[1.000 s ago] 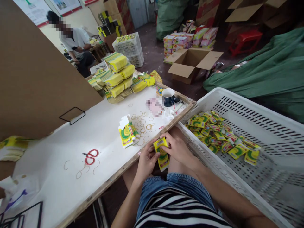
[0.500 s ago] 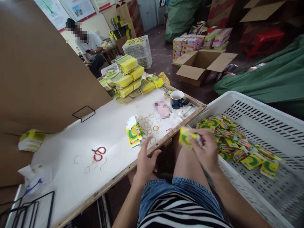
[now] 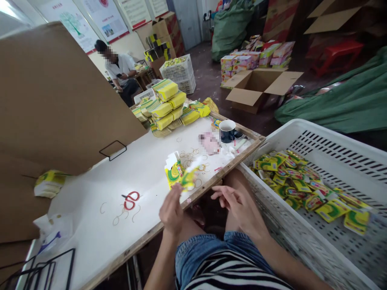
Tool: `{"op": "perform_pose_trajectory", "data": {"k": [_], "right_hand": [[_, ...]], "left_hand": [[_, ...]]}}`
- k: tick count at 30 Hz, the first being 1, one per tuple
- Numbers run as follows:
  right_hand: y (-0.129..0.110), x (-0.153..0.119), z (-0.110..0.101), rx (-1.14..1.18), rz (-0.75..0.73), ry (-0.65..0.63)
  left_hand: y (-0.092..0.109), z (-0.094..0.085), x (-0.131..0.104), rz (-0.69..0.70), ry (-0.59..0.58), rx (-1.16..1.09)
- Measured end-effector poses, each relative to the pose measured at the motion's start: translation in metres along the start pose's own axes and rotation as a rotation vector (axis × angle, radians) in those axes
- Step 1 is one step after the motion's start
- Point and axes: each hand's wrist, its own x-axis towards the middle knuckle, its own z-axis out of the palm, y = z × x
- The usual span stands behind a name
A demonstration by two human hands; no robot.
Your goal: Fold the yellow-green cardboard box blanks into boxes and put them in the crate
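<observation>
The left hand (image 3: pixel 171 210) is pinching a yellow and green packet (image 3: pixel 188 177) at the near edge of the white table (image 3: pixel 90 217), fingers closed on its lower end; the packet is blurring too much to read, and it is sitting just in front of a small stack of packets (image 3: pixel 173 171), partly covering it. The right hand (image 3: pixel 238 201) is hovering empty above the knee, fingers spread apart, beside the white crate (image 3: pixel 332 145), whose far right side is getting cut off by the frame. Loose packets in the crate (image 3: pixel 302 185) are lying in a heap. Rubber bands (image 3: pixel 190 155) are lying scattered near a dark cup (image 3: pixel 227 130), and red scissors (image 3: pixel 130 200) are resting further left. A pixelated patch is hiding something pink beside the cup
</observation>
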Motion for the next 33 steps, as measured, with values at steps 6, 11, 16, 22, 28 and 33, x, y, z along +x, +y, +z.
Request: {"op": "perform_pose_trajectory", "data": {"k": [6, 11, 16, 22, 28, 33], "right_hand": [[-0.003, 0.005, -0.005, 0.045, 0.056, 0.007], [0.005, -0.001, -0.004, 0.179, 0.117, -0.085], [0.017, -0.002, 0.005, 0.178, 0.068, -0.063], [0.015, -0.004, -0.002, -0.018, -0.006, -0.006], [0.017, -0.004, 0.0, -0.102, 0.0, -0.061], [0.022, 0.003, 0.0, -0.234, -0.08, 0.043]], "left_hand": [[0.036, 0.029, -0.024, 0.096, -0.379, -0.409], [0.041, 0.039, -0.012, -0.634, -0.292, -0.812], [0.043, 0.043, 0.002, -0.845, -0.558, -1.123], [0.041, 0.048, -0.002, -0.738, -0.502, -1.097], [0.04, 0.057, -0.004, -0.769, -0.379, -0.902], [0.049, 0.054, 0.001, -0.684, -0.363, -0.766]]}}
